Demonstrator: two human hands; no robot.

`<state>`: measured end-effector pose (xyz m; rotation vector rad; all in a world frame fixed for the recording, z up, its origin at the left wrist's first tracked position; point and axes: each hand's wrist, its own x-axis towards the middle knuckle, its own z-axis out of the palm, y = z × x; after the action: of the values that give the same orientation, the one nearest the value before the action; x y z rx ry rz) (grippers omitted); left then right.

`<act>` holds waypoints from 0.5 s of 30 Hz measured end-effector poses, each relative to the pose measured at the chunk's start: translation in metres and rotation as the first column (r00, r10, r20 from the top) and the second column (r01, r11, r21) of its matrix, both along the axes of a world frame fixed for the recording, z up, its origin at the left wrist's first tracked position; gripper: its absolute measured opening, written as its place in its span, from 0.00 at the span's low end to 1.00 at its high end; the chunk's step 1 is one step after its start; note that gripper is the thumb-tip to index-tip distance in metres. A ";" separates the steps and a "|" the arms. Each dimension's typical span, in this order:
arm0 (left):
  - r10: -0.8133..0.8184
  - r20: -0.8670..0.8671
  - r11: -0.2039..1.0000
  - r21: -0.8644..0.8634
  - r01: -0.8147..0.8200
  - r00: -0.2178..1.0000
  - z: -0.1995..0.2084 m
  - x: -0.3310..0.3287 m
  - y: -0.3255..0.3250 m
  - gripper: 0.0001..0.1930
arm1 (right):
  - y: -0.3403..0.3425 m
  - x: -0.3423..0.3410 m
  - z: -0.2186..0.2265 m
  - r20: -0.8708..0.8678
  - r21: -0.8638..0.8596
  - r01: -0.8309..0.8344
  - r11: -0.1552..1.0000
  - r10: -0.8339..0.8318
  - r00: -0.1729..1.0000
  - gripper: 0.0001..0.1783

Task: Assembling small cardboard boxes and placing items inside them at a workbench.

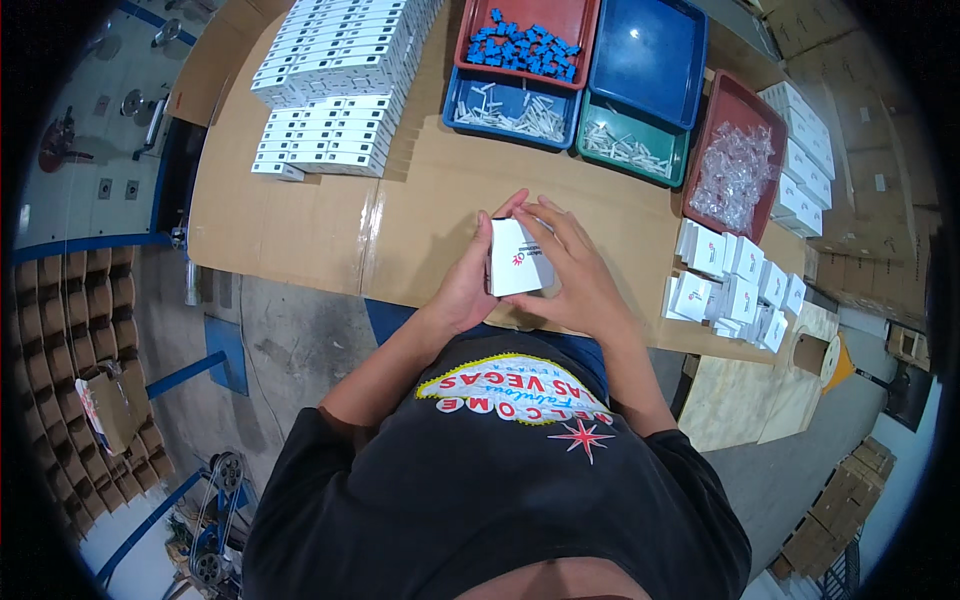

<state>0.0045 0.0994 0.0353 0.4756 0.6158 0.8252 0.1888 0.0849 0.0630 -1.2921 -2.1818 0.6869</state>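
Observation:
A small white square packet (518, 262) with a red mark on its top face is held close in front of me, over the near edge of the table. I cannot tell whether it is a box or a stack of folded leaflets. My left hand (468, 270) grips its left side, thumb along the edge. Curved over its right side is my right hand (578, 268), fingers at the far edge and thumb at the near corner. Similar white packets (742, 290) lie in several small piles to the right.
Stacked white boxes (330, 75) fill the cardboard-covered table's (290, 225) far left. At the back stand a red tray (585, 30) of blue parts, blue (450, 115) and green (683, 165) trays of white pieces, an empty blue tray (648, 60), and a red tray (775, 120) of clear plastic bags.

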 end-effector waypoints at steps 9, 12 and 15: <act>0.033 0.059 0.998 -0.057 -0.030 0.998 -0.010 0.004 -0.003 0.44 | -0.004 -0.001 0.000 -0.206 -0.130 0.053 0.990 -0.079 0.975 0.53; 0.026 0.040 0.997 -0.076 -0.023 0.999 -0.011 0.001 -0.003 0.45 | -0.001 0.004 0.001 -0.153 -0.126 0.070 0.990 -0.089 0.984 0.54; 0.016 0.034 0.997 -0.070 -0.014 0.999 -0.011 0.002 -0.004 0.42 | 0.001 0.005 -0.004 -0.106 -0.093 0.035 0.995 -0.045 0.993 0.54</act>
<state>0.0067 0.0957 0.0239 0.3930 0.6147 0.8221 0.1938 0.0857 0.0587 -1.3092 -2.0541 0.8288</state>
